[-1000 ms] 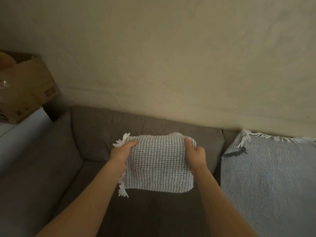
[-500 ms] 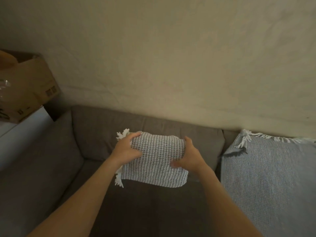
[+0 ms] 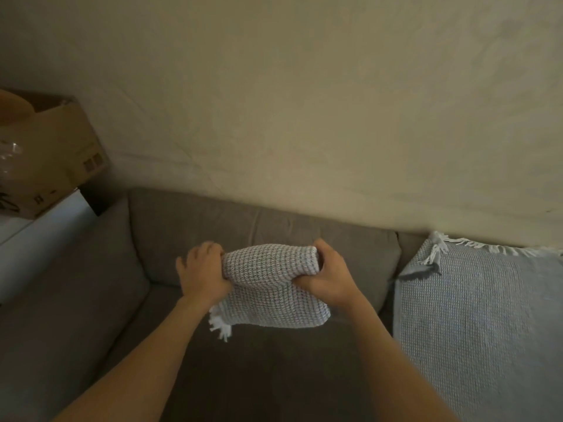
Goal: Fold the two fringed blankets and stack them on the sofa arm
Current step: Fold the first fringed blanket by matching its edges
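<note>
I hold a small folded grey waffle-knit blanket with white fringe above the sofa seat. My left hand grips its left end, fingers curled round the fold. My right hand grips its right end, thumb tucked under the top layer. The top of the blanket is doubled over toward me, and a tuft of fringe hangs at its lower left corner. A second, light blue fringed blanket lies spread flat on the sofa to the right. The grey sofa arm is at the left.
The grey sofa's back cushion runs along a beige wall. A cardboard box sits on a white surface beyond the sofa arm at the far left. Dark seat cushion lies below my hands.
Both hands have rolled the blanket's upper edge over toward me, folding it smaller. The grip shifted from holding the sides flat to curling round the ends.
</note>
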Tool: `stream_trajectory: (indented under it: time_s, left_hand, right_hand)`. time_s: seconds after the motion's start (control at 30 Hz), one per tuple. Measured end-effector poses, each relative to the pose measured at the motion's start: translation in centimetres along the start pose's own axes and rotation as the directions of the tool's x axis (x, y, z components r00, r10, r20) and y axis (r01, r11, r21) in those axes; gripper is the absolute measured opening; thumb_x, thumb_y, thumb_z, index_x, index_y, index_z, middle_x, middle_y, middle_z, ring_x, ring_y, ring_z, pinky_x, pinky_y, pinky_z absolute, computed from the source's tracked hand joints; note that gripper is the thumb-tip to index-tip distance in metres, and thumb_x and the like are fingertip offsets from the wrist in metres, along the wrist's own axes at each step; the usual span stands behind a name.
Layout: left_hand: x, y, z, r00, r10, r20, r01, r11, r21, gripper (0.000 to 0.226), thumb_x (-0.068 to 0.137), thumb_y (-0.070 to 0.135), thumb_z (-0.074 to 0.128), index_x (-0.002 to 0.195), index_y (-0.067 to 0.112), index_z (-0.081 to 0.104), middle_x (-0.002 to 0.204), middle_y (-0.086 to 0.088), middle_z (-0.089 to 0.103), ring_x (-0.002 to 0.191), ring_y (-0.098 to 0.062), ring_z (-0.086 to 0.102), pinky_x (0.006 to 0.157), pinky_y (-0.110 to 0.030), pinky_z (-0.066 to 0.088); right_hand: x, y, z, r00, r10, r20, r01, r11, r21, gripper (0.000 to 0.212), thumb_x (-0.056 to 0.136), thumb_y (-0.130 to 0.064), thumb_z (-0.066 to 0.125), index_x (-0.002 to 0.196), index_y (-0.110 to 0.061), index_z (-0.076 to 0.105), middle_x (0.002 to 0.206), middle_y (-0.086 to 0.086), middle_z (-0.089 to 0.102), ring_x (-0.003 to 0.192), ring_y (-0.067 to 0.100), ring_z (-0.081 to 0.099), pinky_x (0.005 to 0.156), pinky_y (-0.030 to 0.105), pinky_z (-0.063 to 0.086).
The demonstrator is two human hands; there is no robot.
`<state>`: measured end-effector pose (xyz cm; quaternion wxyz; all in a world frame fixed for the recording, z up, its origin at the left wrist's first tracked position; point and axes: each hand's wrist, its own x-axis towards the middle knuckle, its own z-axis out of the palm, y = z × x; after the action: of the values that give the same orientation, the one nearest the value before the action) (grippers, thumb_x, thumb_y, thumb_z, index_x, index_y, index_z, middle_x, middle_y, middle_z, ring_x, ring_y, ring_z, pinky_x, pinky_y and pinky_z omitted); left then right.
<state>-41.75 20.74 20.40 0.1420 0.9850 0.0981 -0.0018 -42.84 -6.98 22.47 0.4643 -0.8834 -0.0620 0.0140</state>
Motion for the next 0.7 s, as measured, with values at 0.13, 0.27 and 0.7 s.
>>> stream_trajectory:
  time_s: [0.13, 0.27, 0.7]
  left_hand:
    - [-0.8, 0.3, -0.2, 0.975, 0.041, 0.218, -0.006, 0.988, -0.157, 0.076, 0.063, 0.058, 0.090, 0.112, 0.025, 0.042, 0.098, 0.011, 0.062, 0.102, -0.021, 0.064, 0.116, -0.060, 0.035]
    - [-1.4, 2.3, -1.2, 0.892, 0.345, 0.293, -0.144, 0.830, -0.538, 0.110, 0.047, 0.041, 0.097, 0.143, 0.035, 0.045, 0.131, 0.018, 0.062, 0.124, -0.011, 0.063, 0.102, -0.041, 0.054]
    - [-3.2, 9.6, -3.2, 0.973, 0.227, -0.034, -0.172, 0.626, -0.761, 0.065, 0.060, 0.040, 0.102, 0.118, 0.035, 0.074, 0.109, 0.017, 0.079, 0.099, 0.001, 0.074, 0.092, -0.035, 0.062]
  right_hand:
    - [0.4, -2.3, -0.6, 0.996, -0.076, -0.038, 0.079, 0.992, 0.094, 0.047, 0.074, -0.017, 0.089, 0.109, -0.026, 0.059, 0.099, -0.008, 0.072, 0.088, 0.006, 0.072, 0.078, 0.038, 0.063]
    - [0.9, -4.2, -1.4, 0.991, -0.134, -0.004, 0.134, 0.990, 0.043, 0.053, 0.072, -0.024, 0.090, 0.118, -0.031, 0.063, 0.104, -0.014, 0.074, 0.092, 0.003, 0.072, 0.084, 0.041, 0.062]
    - [-0.3, -6.4, -3.1, 0.937, -0.194, -0.291, 0.080, 0.929, -0.362, 0.065, 0.076, -0.038, 0.075, 0.138, -0.044, 0.058, 0.131, -0.015, 0.066, 0.127, 0.016, 0.058, 0.119, 0.058, 0.027]
